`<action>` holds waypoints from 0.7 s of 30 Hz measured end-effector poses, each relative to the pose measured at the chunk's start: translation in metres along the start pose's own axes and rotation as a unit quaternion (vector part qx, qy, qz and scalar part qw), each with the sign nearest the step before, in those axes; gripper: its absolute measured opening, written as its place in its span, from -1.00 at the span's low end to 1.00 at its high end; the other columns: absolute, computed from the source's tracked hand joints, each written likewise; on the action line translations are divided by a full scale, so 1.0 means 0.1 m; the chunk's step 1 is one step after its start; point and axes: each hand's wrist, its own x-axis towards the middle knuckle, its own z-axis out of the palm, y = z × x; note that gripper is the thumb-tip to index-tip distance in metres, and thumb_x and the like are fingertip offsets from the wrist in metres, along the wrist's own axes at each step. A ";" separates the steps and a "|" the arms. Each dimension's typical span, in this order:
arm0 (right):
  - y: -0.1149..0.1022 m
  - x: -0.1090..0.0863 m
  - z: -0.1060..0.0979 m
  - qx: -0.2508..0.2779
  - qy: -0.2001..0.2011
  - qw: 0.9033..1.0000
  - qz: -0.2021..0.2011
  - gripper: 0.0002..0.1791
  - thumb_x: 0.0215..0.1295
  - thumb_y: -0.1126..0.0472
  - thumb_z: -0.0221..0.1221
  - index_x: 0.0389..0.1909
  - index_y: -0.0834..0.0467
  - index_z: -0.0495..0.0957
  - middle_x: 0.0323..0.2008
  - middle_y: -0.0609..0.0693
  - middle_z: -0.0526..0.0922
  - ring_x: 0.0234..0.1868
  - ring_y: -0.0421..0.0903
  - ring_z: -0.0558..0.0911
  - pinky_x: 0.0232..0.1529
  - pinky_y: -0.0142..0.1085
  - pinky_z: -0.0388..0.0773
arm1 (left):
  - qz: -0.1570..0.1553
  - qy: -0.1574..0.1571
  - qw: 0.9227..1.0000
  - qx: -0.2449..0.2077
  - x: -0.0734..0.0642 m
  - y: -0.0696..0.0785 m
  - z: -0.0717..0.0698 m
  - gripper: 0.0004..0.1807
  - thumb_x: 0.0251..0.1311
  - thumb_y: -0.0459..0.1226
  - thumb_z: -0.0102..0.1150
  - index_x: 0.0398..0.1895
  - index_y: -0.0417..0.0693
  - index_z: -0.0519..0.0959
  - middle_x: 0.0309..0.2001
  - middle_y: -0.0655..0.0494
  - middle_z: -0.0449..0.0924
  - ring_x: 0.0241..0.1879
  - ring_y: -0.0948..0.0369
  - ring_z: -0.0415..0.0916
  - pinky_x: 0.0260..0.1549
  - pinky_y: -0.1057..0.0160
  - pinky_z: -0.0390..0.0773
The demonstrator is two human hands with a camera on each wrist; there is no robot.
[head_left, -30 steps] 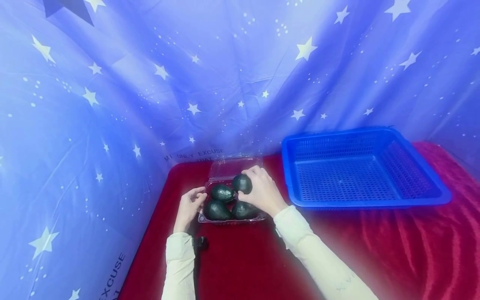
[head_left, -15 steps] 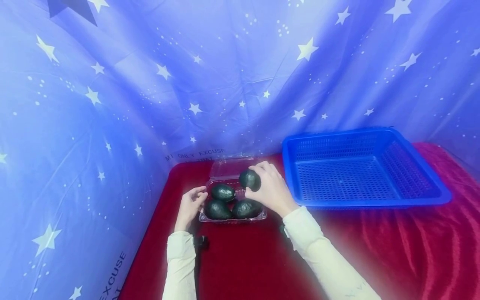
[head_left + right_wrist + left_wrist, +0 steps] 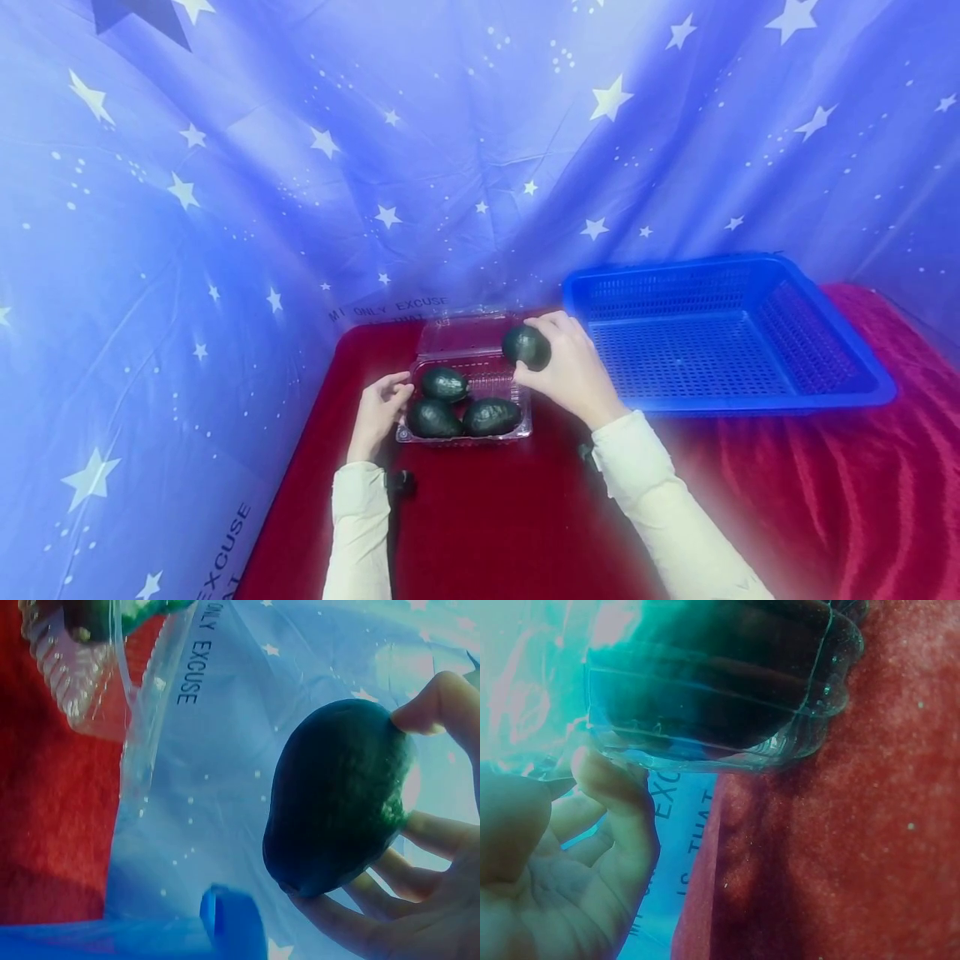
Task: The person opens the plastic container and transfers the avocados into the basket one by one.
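My right hand (image 3: 573, 367) grips a dark green avocado (image 3: 526, 347) between thumb and fingers, up off the clear plastic clamshell box (image 3: 501, 385) and near the blue basket's left side. The right wrist view shows that avocado (image 3: 337, 795) with the thumb at one end and the fingertips along its side. Three more avocados lie in the box, one at the back left (image 3: 446, 385), one at the front left (image 3: 435, 418) and one at the front right (image 3: 492, 417). My left hand (image 3: 378, 417) pinches the box's left rim; in the left wrist view its fingertips meet the clear plastic (image 3: 705, 754).
A blue perforated basket (image 3: 720, 407) stands to the right on the red cloth (image 3: 480, 525). The box's lid (image 3: 461, 335) is folded back toward the starry blue curtain (image 3: 465, 167), which hangs behind and at the left.
My right hand has lifted the avocado out of the box's back right and carried it to the right, toward the basket. My left hand has stayed at the box's left rim.
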 end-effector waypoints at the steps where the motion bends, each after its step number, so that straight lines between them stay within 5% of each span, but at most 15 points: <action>1: 0.01 0.00 -0.02 0.002 0.002 1.000 0.002 -0.34 -0.10 0.13 0.43 0.12 0.25 0.57 0.01 0.13 0.56 0.06 0.09 0.51 0.10 0.08 0.51 | 0.000 0.000 1.000 0.000 0.00 0.00 0.00 -0.59 0.31 -0.41 0.19 0.20 -0.40 0.50 -0.22 -0.34 0.60 -0.57 0.23 0.43 -0.63 0.38 0.51; 15: 0.16 -0.05 -0.23 0.000 0.030 0.999 0.022 -0.33 -0.05 0.14 0.43 0.17 0.22 0.55 0.08 0.18 0.54 0.16 0.16 0.48 0.20 0.15 0.44 | -0.002 -0.002 1.000 0.006 0.01 -0.02 0.00 -0.59 0.32 -0.40 0.19 0.21 -0.39 0.50 -0.16 -0.44 0.58 -0.56 0.22 0.44 -0.61 0.38 0.52; 21: 0.24 -0.07 -0.33 -0.003 0.032 0.999 0.043 -0.33 -0.02 0.15 0.41 0.18 0.22 0.53 0.10 0.19 0.52 0.18 0.18 0.46 0.21 0.19 0.41 | 0.004 0.016 1.000 0.008 0.13 -0.28 0.00 -0.59 0.31 -0.32 0.25 0.19 -0.25 0.55 -0.24 -0.20 0.62 -0.58 0.24 0.42 -0.63 0.38 0.51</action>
